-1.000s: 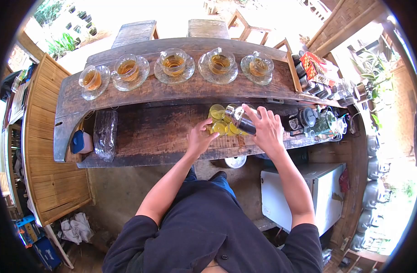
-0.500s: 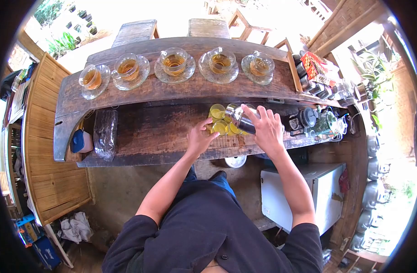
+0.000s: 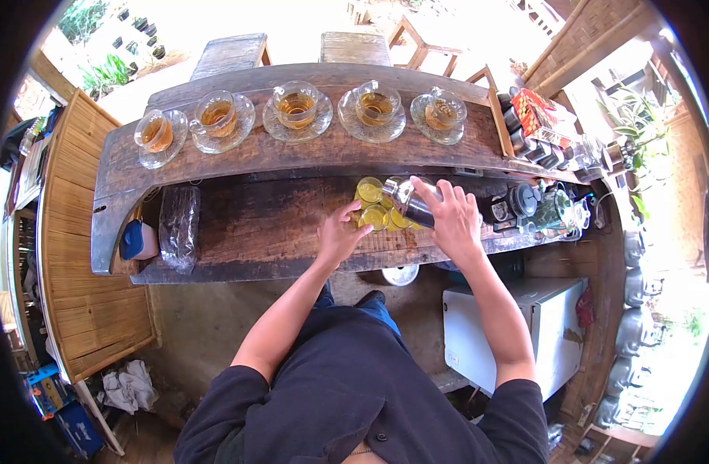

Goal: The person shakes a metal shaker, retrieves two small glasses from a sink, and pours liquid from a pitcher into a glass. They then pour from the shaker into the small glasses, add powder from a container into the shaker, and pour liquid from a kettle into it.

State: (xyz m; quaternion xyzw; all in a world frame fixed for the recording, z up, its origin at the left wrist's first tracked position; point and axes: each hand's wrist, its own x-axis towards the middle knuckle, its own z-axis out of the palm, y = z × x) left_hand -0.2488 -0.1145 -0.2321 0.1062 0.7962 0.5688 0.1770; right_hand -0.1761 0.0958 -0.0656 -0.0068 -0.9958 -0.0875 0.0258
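My right hand [image 3: 455, 220] is wrapped round a shiny metal shaker [image 3: 416, 207], tipped so its narrow mouth points left over a cluster of small glasses. Yellow liquid or yellow colour shows in these glasses; a back-left glass [image 3: 369, 190] stands beside the shaker's mouth, and another glass [image 3: 398, 217] sits below its body. My left hand [image 3: 340, 234] has thumb and forefinger round the near side of the front-left glass [image 3: 374, 218]. Whether a stream leaves the shaker cannot be made out. The shaker and my right hand hide part of the cluster.
Several glass cups of amber drink on saucers [image 3: 296, 127] line the raised wooden counter [image 3: 323, 158]. A French press [image 3: 523, 199] and glassware stand right. A plastic-wrapped stack [image 3: 180, 230] and a blue-lidded tub [image 3: 139, 240] lie left. A white fridge [image 3: 486, 332] stands below.
Hardly anything differs. The shaker and both hands keep almost the same position over the small glasses.
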